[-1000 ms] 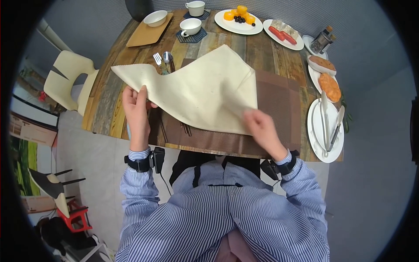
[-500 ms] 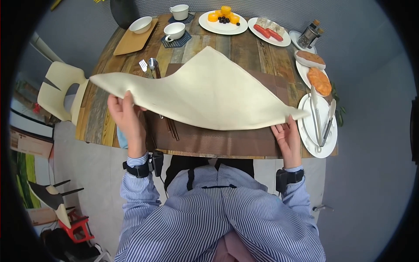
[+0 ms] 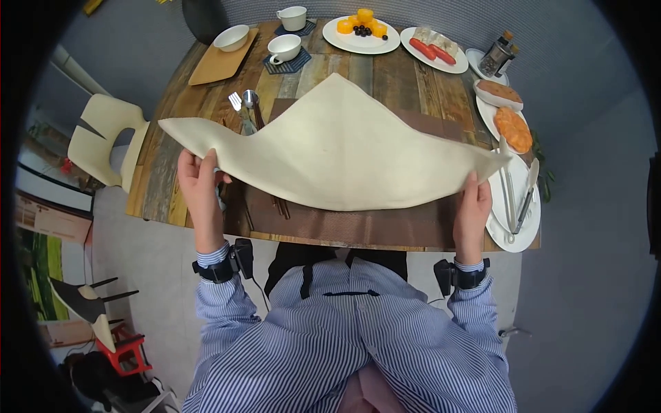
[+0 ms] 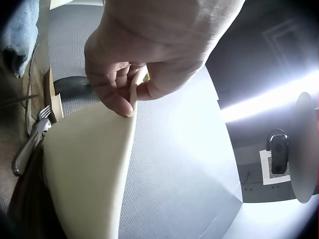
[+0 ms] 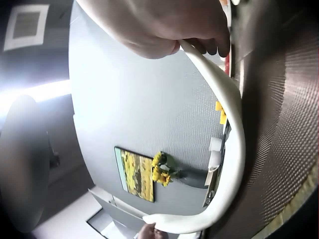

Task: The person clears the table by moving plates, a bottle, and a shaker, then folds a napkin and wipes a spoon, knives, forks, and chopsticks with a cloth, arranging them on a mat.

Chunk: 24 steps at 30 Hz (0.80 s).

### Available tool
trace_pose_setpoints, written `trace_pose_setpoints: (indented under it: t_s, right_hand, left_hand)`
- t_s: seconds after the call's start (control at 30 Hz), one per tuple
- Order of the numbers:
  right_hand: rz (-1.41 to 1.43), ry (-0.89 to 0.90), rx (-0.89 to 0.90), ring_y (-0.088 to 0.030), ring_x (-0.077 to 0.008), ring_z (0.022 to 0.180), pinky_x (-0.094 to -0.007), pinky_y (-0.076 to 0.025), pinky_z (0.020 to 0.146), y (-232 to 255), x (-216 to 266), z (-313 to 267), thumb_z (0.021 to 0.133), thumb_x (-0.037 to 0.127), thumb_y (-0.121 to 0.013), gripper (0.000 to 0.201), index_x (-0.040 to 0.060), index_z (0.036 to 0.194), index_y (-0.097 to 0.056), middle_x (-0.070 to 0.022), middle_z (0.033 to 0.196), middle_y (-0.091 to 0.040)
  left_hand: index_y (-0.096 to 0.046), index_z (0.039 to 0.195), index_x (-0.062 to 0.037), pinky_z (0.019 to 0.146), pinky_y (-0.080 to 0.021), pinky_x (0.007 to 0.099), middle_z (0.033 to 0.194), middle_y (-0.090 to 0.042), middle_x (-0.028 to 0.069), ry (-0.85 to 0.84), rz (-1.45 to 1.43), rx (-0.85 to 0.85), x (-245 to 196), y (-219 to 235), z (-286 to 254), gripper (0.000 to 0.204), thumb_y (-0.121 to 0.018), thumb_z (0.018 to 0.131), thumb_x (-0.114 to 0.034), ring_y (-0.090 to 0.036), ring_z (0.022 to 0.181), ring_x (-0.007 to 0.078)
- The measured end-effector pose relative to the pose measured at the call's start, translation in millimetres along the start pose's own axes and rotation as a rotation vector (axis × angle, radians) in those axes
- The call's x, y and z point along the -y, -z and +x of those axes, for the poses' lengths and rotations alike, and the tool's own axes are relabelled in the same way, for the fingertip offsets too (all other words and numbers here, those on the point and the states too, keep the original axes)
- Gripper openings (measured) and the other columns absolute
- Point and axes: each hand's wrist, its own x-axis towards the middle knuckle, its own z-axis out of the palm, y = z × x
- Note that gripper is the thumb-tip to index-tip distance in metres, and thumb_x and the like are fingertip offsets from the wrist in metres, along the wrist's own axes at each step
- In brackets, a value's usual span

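Observation:
A cream cloth napkin (image 3: 337, 151), folded into a triangle with its point toward the far side, is stretched between my two hands over the brown placemat (image 3: 372, 227). My left hand (image 3: 201, 186) pinches its near edge close to the left corner; the left wrist view shows the thumb and fingers on the folded edge (image 4: 127, 149). Near the right corner my right hand (image 3: 472, 210) pinches the same edge, thumb on top. The edge sags in a curve between them, as the right wrist view shows. Beneath the cloth, chopsticks (image 3: 281, 206) are partly hidden.
A fork (image 3: 235, 102) and spoon (image 3: 250, 100) poke out past the cloth. Cups (image 3: 284, 48) and a wooden tray (image 3: 206, 65) with a bowl stand far left. Plates of fruit (image 3: 361, 45), sausages (image 3: 432, 51) and bread (image 3: 513, 129) line the back and right. Tongs (image 3: 508, 186) lie on a right-hand plate (image 3: 494, 230).
My right hand has moved right from the middle of the cloth to its right corner and taken hold there. The right side now spreads out wide; the left hand keeps its hold.

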Motion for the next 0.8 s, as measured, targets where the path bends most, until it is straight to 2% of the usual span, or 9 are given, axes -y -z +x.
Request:
trace_pose_setpoints:
  t_s: [0.07, 0.13, 0.17, 0.2, 0.23, 0.43, 0.53, 0.7, 0.8]
  right_hand:
    - [-0.448, 0.146, 0.082, -0.048, -0.0046, 0.078, -0.0201, -0.040, 0.066, -12.4, -0.9, 2.0, 0.098, 0.016, -0.047, 0.021, -0.0003, 0.105, -0.058, -0.0014, 0.091, -0.058]
    - [-0.375, 0.273, 0.250, -0.045, -0.0034, 0.074, -0.0193, -0.039, 0.064, -49.3, 4.2, -3.8, 0.096, 0.013, -0.050, 0.027, -0.0002, 0.118, -0.056, -0.0019, 0.090, -0.059]
    - [-0.529, 0.316, 0.320, -0.056, -0.0110, 0.085, -0.0229, -0.045, 0.074, -66.7, 13.8, -7.8, 0.093, 0.008, -0.050, 0.037, 0.0009, 0.129, -0.050, -0.0105, 0.104, -0.062]
    - [-0.573, 0.592, 0.368, -0.060, -0.0255, 0.104, -0.0308, -0.046, 0.089, -82.9, 4.8, -4.6, 0.090, 0.004, -0.049, 0.044, 0.0006, 0.134, -0.045, -0.0203, 0.120, -0.057]
    - [-0.567, 0.494, 0.491, -0.048, -0.0363, 0.123, -0.0374, -0.038, 0.102, -93.7, 3.4, -8.0, 0.088, 0.004, -0.050, 0.046, 0.0002, 0.133, -0.044, -0.0249, 0.132, -0.047]
    - [-0.910, 0.723, 0.894, -0.032, -0.0426, 0.131, -0.0510, -0.025, 0.108, -136.2, -31.2, -25.3, 0.087, 0.011, -0.054, 0.046, 0.0009, 0.131, -0.045, -0.0269, 0.138, -0.036]
    - [-1.097, 0.754, 0.941, -0.032, -0.0433, 0.130, -0.0549, -0.024, 0.106, -139.4, -47.2, -35.2, 0.089, 0.019, -0.055, 0.046, 0.0001, 0.130, -0.045, -0.0289, 0.137, -0.037]
    - [-1.032, 0.703, 0.935, -0.030, -0.0445, 0.131, -0.0541, -0.024, 0.107, -131.2, -32.2, -31.6, 0.089, 0.026, -0.056, 0.050, -0.0009, 0.130, -0.044, -0.0305, 0.138, -0.034]
    - [-1.016, 0.625, 0.872, -0.033, -0.0427, 0.130, -0.0512, -0.026, 0.106, -110.3, -8.2, -20.0, 0.090, 0.025, -0.056, 0.048, -0.0011, 0.128, -0.047, -0.0302, 0.136, -0.038]
  left_hand:
    - [-0.052, 0.113, -0.0014, 0.054, -0.043, 0.0207, 0.087, -0.058, 0.0022, -0.002, 0.023, 0.032, 0.6, -1.9, -3.4, 0.025, -0.055, 0.092, -0.014, -0.055, 0.070, 0.0067]
    - [-0.052, 0.114, -0.0006, 0.052, -0.043, 0.0196, 0.085, -0.058, 0.0020, 0.000, 0.092, 0.045, 1.9, -2.3, -6.8, 0.026, -0.056, 0.092, -0.014, -0.055, 0.066, 0.0061]
    - [-0.052, 0.112, -0.0001, 0.049, -0.043, 0.0190, 0.083, -0.058, 0.0017, -0.014, 0.102, 0.030, -2.3, -5.7, -9.8, 0.026, -0.056, 0.093, -0.017, -0.054, 0.063, 0.0055]
    - [-0.052, 0.112, -0.0001, 0.049, -0.043, 0.0190, 0.083, -0.058, 0.0017, -0.015, 0.105, 0.025, -1.8, -2.8, -9.9, 0.026, -0.056, 0.093, -0.017, -0.054, 0.063, 0.0055]
    - [-0.053, 0.111, -0.0002, 0.049, -0.043, 0.0191, 0.082, -0.058, 0.0016, -0.013, 0.101, 0.030, 0.1, 0.5, -9.9, 0.026, -0.056, 0.093, -0.017, -0.054, 0.063, 0.0053]
    - [-0.053, 0.110, 0.0009, 0.048, -0.043, 0.0178, 0.082, -0.058, 0.0017, -0.033, 0.160, 0.017, 2.2, 13.1, -12.9, 0.025, -0.055, 0.094, -0.018, -0.053, 0.062, 0.0041]
    - [-0.052, 0.112, 0.0027, 0.048, -0.043, 0.0167, 0.081, -0.057, 0.0019, -0.055, 0.198, 0.009, 0.7, 8.9, -14.9, 0.026, -0.054, 0.094, -0.016, -0.052, 0.062, 0.0032]
    - [-0.056, 0.108, 0.0018, 0.052, -0.042, 0.0190, 0.086, -0.057, 0.0014, -0.107, 0.247, 0.015, -0.6, -18.9, -27.8, 0.022, -0.056, 0.093, -0.015, -0.051, 0.065, 0.0042]
    - [-0.058, 0.105, 0.0007, 0.063, -0.047, 0.0269, 0.087, -0.058, 0.0088, -0.464, 0.627, 0.221, -3.2, -48.7, -37.1, 0.019, -0.059, 0.087, -0.007, -0.057, 0.073, 0.0172]
